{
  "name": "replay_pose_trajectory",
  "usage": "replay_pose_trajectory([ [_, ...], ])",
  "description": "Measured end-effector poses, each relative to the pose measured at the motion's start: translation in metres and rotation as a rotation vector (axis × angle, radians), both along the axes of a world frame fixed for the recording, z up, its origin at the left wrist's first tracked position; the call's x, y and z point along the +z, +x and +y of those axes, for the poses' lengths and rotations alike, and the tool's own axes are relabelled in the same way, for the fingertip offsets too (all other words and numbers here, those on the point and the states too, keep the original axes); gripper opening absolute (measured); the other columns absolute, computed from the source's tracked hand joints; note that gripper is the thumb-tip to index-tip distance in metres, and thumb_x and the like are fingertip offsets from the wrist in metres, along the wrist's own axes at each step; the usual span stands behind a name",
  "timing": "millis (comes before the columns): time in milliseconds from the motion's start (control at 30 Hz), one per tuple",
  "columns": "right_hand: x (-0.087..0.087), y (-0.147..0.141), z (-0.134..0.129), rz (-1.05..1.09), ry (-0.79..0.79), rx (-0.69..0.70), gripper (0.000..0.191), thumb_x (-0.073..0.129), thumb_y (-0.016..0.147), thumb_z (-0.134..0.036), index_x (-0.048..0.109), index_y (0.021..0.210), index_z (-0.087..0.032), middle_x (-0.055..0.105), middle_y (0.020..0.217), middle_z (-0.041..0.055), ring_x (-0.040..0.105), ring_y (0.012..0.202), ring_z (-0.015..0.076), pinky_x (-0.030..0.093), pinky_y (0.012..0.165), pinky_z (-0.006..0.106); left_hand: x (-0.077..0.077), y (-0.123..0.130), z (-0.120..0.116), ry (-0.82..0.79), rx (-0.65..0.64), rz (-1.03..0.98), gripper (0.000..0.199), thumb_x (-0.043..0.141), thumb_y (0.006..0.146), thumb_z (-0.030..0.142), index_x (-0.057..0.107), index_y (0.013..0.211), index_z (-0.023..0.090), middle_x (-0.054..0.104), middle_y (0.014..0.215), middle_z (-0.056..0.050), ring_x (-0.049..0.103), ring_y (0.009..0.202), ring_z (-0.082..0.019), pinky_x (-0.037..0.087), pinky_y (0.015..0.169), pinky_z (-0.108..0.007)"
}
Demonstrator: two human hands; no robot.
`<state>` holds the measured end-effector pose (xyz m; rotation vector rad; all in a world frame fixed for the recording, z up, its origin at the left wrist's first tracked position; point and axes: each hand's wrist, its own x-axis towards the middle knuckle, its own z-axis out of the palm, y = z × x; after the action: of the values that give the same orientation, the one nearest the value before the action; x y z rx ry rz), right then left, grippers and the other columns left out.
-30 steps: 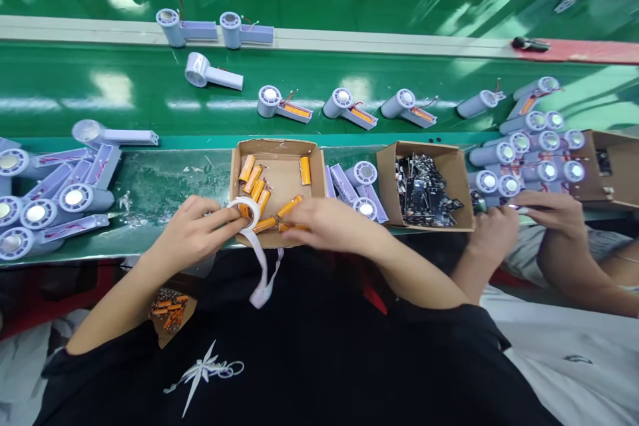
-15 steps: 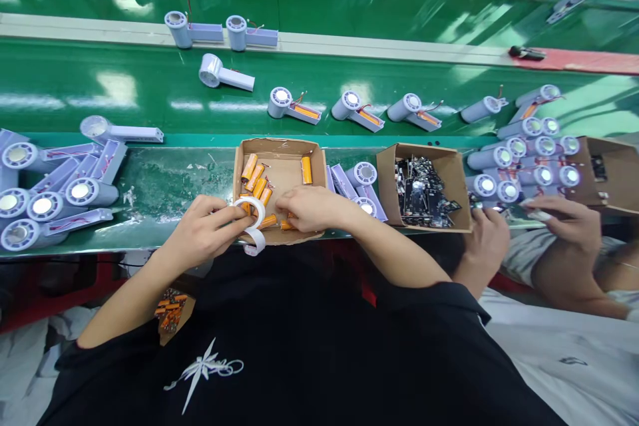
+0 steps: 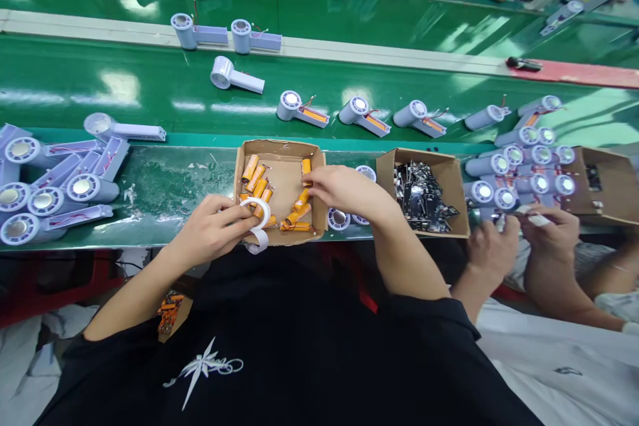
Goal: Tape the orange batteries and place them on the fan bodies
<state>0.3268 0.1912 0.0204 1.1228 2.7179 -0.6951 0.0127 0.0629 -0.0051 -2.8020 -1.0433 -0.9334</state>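
While the left hand [image 3: 212, 229] grips a roll of white tape [image 3: 266, 208] between thumb and fingers at the near left corner of a cardboard box [image 3: 287, 176], the right hand [image 3: 347, 192] reaches over the box's right side. Its fingertips are at the orange batteries [image 3: 256, 178] there; whether they are closed on one cannot be determined. A loose end of tape hangs at the box's near edge.

The batteries lie in the box in two groups, left and right, with bare cardboard between. The box sits on a green table [image 3: 162, 193]. Just right of it, partly under the right forearm, are purple fans [image 3: 338, 219]; next is a second box [image 3: 460, 203] holding dark circuit boards [image 3: 424, 203]. A pile of fans [image 3: 46, 201] occupies the table's left side. Beyond, on the green belt [image 3: 164, 93], three fans have orange batteries in their handles. At right, a co-worker's hands [image 3: 494, 246] are near more fans.
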Motion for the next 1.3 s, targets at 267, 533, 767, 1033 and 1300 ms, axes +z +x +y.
replay_pose_trajectory([
  [267, -0.018, -0.027, -0.014, -0.166, 0.16, 0.215, 0.045, 0.054, 0.102, -0.007, 0.071, 0.144, -0.013, 0.08, 0.138, 0.0175, 0.063, 0.136, 0.0313, 0.033, 0.113, 0.046, -0.008, 0.01, 0.005, -0.045, -0.03, -0.003, 0.026, 0.071, 0.105, 0.018, 0.075, 0.13, 0.024, 0.084, 0.113, -0.004, 0.064, 0.097, -0.022, 0.049, 0.089, -0.038],
  [533, -0.011, -0.04, 0.003, -0.22, -0.009, 0.333, 0.024, 0.064, 0.101, -0.013, 0.08, 0.119, -0.014, 0.076, 0.132, 0.0182, 0.067, 0.127, 0.0333, 0.047, 0.104, 0.042, -0.014, 0.013, 0.002, -0.081, 0.001, -0.06, 0.03, 0.07, 0.103, 0.014, 0.074, 0.131, 0.025, 0.084, 0.112, -0.006, 0.067, 0.099, -0.023, 0.054, 0.091, -0.04],
  [767, -0.01, -0.02, -0.025, 0.759, -0.669, -0.228, 0.055, 0.093, 0.085, -0.042, 0.063, 0.128, -0.023, 0.083, 0.096, 0.0016, 0.083, 0.091, 0.0228, 0.067, 0.085, 0.037, -0.037, 0.013, -0.006, -0.214, 0.226, -0.383, 0.027, 0.059, 0.101, 0.015, 0.059, 0.126, 0.023, 0.078, 0.125, -0.013, 0.074, 0.123, -0.029, 0.06, 0.107, -0.049],
  [1033, -0.02, -0.042, -0.077, 1.211, -0.814, -0.538, 0.073, 0.106, 0.067, -0.056, 0.047, 0.1, -0.029, 0.079, 0.082, -0.0038, 0.085, 0.08, 0.0218, 0.07, 0.076, 0.033, -0.043, 0.058, -0.009, -0.273, 0.18, -0.672, 0.056, 0.093, 0.089, 0.04, 0.044, 0.115, 0.029, 0.076, 0.124, -0.012, 0.078, 0.118, -0.029, 0.063, 0.1, -0.048],
  [1300, -0.032, -0.052, -0.086, 1.174, -0.529, -0.553, 0.066, 0.098, 0.075, -0.065, 0.051, 0.104, -0.03, 0.073, 0.073, -0.0073, 0.071, 0.062, 0.0155, 0.058, 0.061, 0.026, -0.036, 0.07, -0.017, -0.408, 0.284, -0.771, 0.063, 0.098, 0.083, 0.046, 0.058, 0.126, 0.026, 0.079, 0.12, -0.008, 0.081, 0.107, -0.024, 0.067, 0.094, -0.04],
])
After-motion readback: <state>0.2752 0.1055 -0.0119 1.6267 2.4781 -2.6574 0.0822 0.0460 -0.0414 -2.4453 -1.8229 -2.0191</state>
